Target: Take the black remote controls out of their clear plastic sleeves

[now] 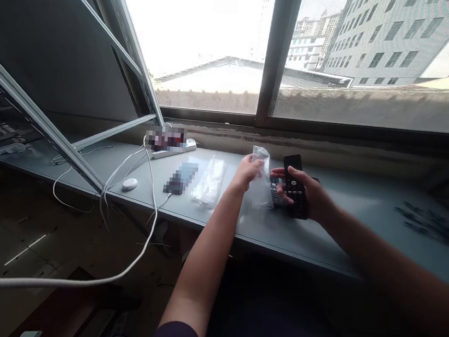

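In my left hand (249, 170) a clear plastic bag (261, 185) is pinched near its upper end and hangs just left of the remotes. My right hand (311, 193) is wrapped round a black remote control (294, 182), held roughly upright above the table with its button side showing. Partly behind my right fingers is another dark remote (275, 191) with many small buttons; whether it lies on the table or inside the bag I cannot tell. A stack of flat clear plastic bags (209, 183) lies left of my left hand.
On the grey table (228, 218) sit a phone (181, 178) on a cable, a white round object (129, 184) and a power strip (175, 147). Several dark slim items (435, 223) lie far right. A white cable (151, 225) loops over the front edge; a metal frame (86, 169) slants at left.
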A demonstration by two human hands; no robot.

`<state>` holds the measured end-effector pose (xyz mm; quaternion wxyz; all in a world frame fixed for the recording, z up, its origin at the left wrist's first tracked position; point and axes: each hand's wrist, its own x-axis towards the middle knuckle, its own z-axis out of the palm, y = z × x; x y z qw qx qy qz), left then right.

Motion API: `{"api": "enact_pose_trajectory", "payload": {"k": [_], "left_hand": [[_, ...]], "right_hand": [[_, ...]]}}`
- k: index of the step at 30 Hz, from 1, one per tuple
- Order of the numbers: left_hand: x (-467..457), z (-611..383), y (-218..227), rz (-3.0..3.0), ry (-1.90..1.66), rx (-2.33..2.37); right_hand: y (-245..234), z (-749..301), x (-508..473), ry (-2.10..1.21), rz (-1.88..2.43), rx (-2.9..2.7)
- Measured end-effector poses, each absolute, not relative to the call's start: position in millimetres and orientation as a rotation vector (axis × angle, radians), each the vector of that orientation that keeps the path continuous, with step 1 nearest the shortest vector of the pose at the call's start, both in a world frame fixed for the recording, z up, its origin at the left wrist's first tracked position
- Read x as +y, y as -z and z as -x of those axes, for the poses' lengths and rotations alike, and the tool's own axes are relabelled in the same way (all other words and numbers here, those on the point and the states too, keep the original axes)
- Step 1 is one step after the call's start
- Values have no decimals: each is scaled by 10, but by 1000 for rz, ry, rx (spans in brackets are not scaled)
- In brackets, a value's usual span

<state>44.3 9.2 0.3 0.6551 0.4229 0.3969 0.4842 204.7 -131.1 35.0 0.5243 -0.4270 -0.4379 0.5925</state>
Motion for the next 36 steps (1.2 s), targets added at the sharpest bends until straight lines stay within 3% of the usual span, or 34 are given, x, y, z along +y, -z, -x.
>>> {"api": "enact_pose_trajectory", "payload": {"k": [9,16,25,30,36], "left_hand": [[328,502,-518,-1316,-1101,1032],[495,1069,-433,-1810,-863,1456],[331,902,-427,-2242,-630,1902],[192,368,-543,-2176,-881,1361],[-127,-416,-380,-1595,-755,537]], "right_hand": [[-365,-2014,-1340,-1395,1042,-1095],[-373,-1977,-1360,-1411,1047,-1136],[-314,-2018,-1320,-1452,999,-1140],[-240,-2043,-1256,-1506,903,-1105],[-216,-2084,-1183,-1655,810,-930]]}}
